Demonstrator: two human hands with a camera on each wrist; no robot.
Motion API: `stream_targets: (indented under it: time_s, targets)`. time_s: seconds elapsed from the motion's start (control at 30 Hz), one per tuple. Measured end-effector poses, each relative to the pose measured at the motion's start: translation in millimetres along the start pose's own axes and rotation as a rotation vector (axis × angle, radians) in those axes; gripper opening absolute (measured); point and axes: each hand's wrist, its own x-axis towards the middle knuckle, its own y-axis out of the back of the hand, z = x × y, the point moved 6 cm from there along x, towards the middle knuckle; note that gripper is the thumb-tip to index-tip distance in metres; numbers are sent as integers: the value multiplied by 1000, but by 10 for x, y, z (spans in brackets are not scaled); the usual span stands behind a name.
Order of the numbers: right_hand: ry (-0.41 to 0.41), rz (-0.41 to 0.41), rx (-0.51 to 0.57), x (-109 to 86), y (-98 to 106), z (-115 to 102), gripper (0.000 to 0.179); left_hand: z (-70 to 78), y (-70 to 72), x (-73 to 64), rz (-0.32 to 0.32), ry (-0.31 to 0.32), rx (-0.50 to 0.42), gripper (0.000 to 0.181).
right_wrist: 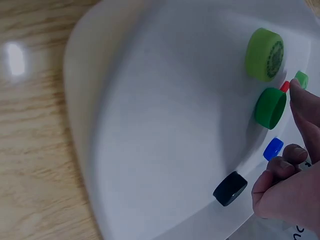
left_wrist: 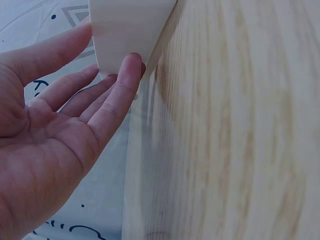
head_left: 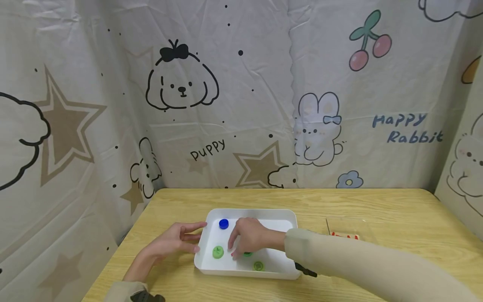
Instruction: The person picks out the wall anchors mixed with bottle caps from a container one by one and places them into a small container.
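A white tray (head_left: pixel 203 247) holds several bottle caps. My left hand (head_left: pixel 171 241) touches the tray's left side with loosely extended fingers; the left wrist view shows the fingertips against the outer wall. Inside the tray, my right hand (head_left: pixel 250 235) reaches down with thumb and index finger toward the bottom. At a fingertip is a small red piece (right_wrist: pixel 285 86), and I cannot tell whether it is pinched. Beside it are a dark green cap (right_wrist: pixel 270 108) and light green caps (right_wrist: pixel 265 55) (head_left: pixel 218 252). A blue cap (head_left: pixel 224 224) lies farther back. In the right wrist view a black cap (right_wrist: pixel 230 188) is visible.
Right of the tray, a clear box (head_left: pixel 345 224) with red pieces (head_left: pixel 345 236) stands on the wooden table (head_left: pixel 181 203), partly behind the right sleeve (head_left: pixel 339 251). A printed curtain (head_left: pixel 241 126) hangs behind and beside the table.
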Motion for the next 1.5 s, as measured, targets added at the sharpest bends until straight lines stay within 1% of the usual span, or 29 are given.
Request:
stream_targets:
  time_s: [0.17, 0.37, 0.43, 0.67, 0.77, 0.9, 1.03, 1.17, 1.37, 1.5]
  targets:
    - [1, 9, -19, -14, 0, 29, 14, 8, 4, 3, 3, 8, 6, 80]
    - [30, 33, -52, -15, -41, 2, 15, 12, 7, -1, 4, 7, 6, 80]
    - [28, 38, -51, -5, -50, -4, 16, 12, 4, 0, 2, 5, 2, 80]
    - [2, 55, -48, 77, -32, -4, 19, 6, -3, 0, 0, 2, -9, 80]
    - [-38, 52, -47, 115, -19, 32, 18, 3, -2, -2, 5, 2, -6, 80]
    - [-114, 37, -7, 130, 4, 93, 18, 4, -2, -2, 7, 2, -5, 80]
    - [-147, 27, 47, 127, 11, 118, 17, 6, -3, -6, 7, 3, -3, 79]
    - [-139, 18, 73, 134, 16, 114, 18, 6, 3, -14, 9, 5, -2, 79]
    - [-128, 26, 66, 136, 47, 169, 18, 13, 1, -17, 12, 8, 1, 80]
    - [-119, 49, 119, 124, 74, 215, 15, 23, -5, -19, 18, 15, 10, 79]
